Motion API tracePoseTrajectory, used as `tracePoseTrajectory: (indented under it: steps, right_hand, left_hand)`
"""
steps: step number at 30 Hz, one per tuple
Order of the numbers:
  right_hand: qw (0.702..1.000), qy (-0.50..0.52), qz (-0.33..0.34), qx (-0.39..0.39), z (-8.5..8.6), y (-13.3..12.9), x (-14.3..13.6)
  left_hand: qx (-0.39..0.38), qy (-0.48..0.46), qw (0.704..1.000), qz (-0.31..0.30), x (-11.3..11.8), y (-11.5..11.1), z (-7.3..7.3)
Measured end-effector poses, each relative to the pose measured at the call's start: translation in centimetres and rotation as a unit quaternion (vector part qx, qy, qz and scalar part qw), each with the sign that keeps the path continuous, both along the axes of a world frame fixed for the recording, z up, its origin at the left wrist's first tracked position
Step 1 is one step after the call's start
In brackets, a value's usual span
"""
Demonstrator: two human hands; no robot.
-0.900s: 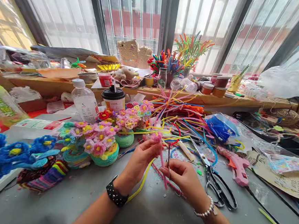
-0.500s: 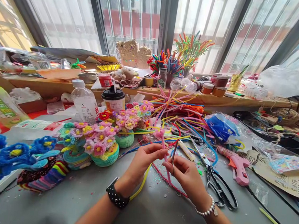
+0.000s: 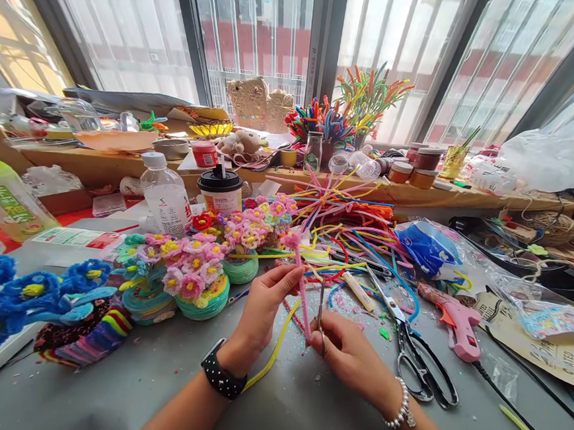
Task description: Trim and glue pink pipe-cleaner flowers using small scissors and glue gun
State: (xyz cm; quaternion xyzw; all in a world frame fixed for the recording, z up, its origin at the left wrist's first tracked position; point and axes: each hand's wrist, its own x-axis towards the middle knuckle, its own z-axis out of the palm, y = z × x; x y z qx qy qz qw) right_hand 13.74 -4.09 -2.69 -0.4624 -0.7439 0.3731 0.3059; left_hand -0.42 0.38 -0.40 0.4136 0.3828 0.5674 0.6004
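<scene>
My left hand (image 3: 263, 309), with a dotted watch band at the wrist, pinches a pink pipe cleaner (image 3: 303, 304) just below its curled pink top. The stem slants down towards my right hand (image 3: 348, 349). That hand is closed around a small pair of scissors (image 3: 321, 305), blades pointing up, and its fingertips meet the lower end of the stem. Behind my left hand a yellow pipe cleaner (image 3: 276, 353) lies on the table. Left of it stand pipe-cleaner flowers (image 3: 196, 267) in a turquoise coiled base (image 3: 204, 301).
Large scissors (image 3: 401, 317) and a pink glue gun (image 3: 457, 321) lie to the right. Blue pipe-cleaner flowers (image 3: 32, 291) are at the left. A bottle (image 3: 164, 195) and a lidded cup (image 3: 219, 193) stand behind, near a heap of pipe cleaners (image 3: 351, 210).
My right hand has moved down along the pink pipe cleaner with the small scissors, away from the left hand. The pipe cleaner has shifted slightly left and more of it shows.
</scene>
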Motion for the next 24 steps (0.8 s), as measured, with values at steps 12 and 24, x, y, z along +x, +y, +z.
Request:
tracePoseTrajectory:
  steps: [12,24]
  right_hand:
    - [0.995,-0.056,0.087,0.015,0.03,-0.43,0.04]
    - [0.994,-0.057,0.087,0.038,-0.41,-0.35,-0.34]
  left_hand:
    - [-0.028,-0.041,0.998,-0.027,0.16,-0.02,0.46]
    - [-0.042,-0.060,0.996,-0.042,0.10,-0.10,0.17]
